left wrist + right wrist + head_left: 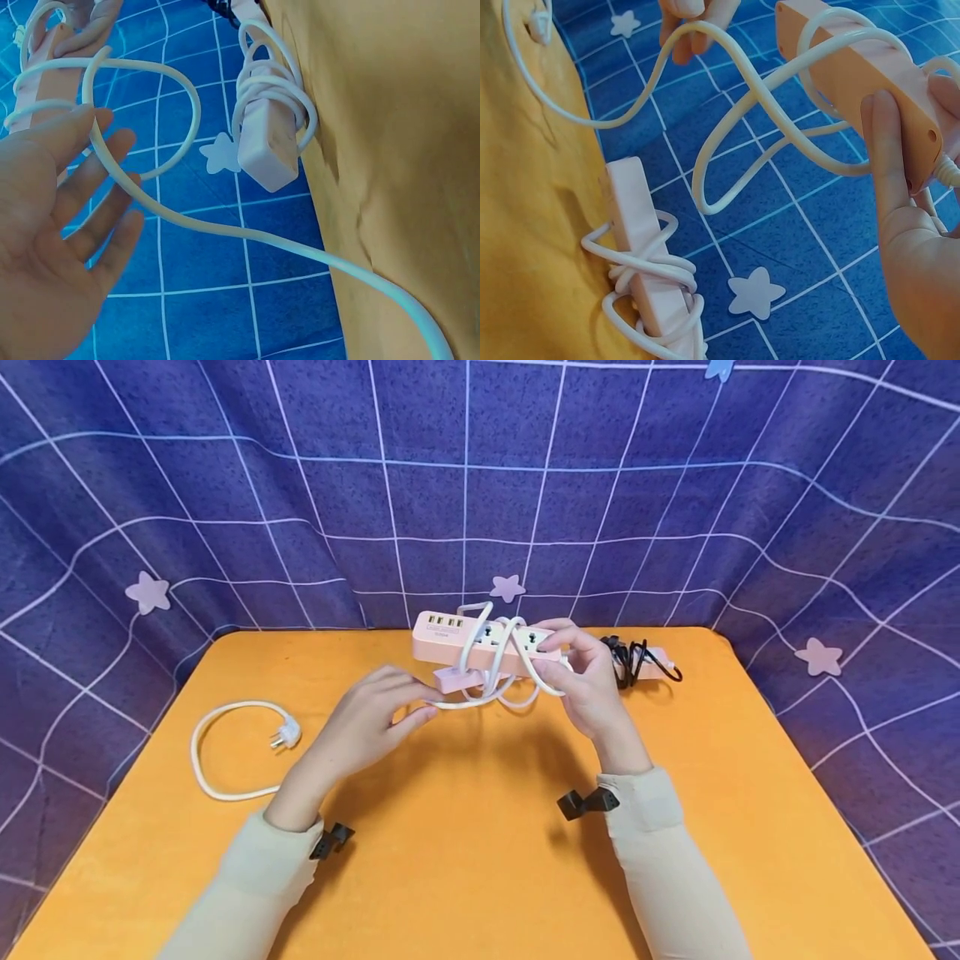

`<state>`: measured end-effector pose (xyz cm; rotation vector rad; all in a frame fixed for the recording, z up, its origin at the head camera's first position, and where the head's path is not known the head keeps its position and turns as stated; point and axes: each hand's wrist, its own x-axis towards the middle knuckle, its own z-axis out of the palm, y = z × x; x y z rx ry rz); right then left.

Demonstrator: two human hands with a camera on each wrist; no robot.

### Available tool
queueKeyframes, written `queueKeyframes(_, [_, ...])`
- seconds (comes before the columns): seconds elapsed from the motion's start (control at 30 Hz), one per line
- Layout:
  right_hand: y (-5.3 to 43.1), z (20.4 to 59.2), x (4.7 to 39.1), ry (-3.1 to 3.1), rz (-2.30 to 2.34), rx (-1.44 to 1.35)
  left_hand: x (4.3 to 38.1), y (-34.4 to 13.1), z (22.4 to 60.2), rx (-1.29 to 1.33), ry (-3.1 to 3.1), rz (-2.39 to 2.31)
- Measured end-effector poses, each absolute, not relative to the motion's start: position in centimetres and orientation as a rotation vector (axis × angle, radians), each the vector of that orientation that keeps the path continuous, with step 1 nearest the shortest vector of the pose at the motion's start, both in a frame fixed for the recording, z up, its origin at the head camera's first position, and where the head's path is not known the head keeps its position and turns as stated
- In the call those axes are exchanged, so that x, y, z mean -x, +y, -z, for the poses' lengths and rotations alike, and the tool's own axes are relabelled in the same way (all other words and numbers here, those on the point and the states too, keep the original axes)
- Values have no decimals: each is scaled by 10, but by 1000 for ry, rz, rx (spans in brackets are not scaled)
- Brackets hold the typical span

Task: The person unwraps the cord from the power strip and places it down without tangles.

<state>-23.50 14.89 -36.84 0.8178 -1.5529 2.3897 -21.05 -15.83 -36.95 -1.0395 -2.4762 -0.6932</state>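
My right hand [592, 687] grips the right end of a pink power strip [438, 645], raised over the table. A white cord [187, 222] winds loosely round the strip's sockets. My left hand [363, 720] pinches that cord between thumb and index finger, left of the strip, the other fingers spread. From there the cord runs down to the table, where a white plug [288, 732] lies at the left. Behind the held strip is a second pink power strip [630, 195], wrapped in its own white cord and partly hidden in the head view.
At the back right lies another pink power strip [656, 662] with a black cord [632, 658] bundled round it. The orange table [480, 860] ends at a dark blue gridded curtain [420, 493] bearing stars.
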Motion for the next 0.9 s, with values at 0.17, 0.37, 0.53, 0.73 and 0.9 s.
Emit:
queueKeyframes(0.17, [148,368,235,-1563,-2379,-809,210,-159,369,1087,-2445,684])
queueKeyframes(0.37, [147,367,234,-1546,-2383,-818,208,-161,368,1174,-2451,679])
queueKeyframes(0.53, [146,367,235,-1549,-2373,-827,207,-164,368,1213,-2454,706])
queueKeyframes(0.73, [146,368,234,-1548,-2376,-826,208,-164,371,1262,-2469,750])
queueKeyframes(0.9, [146,367,232,-1521,-2405,-838,210,-163,374,1278,-2533,783])
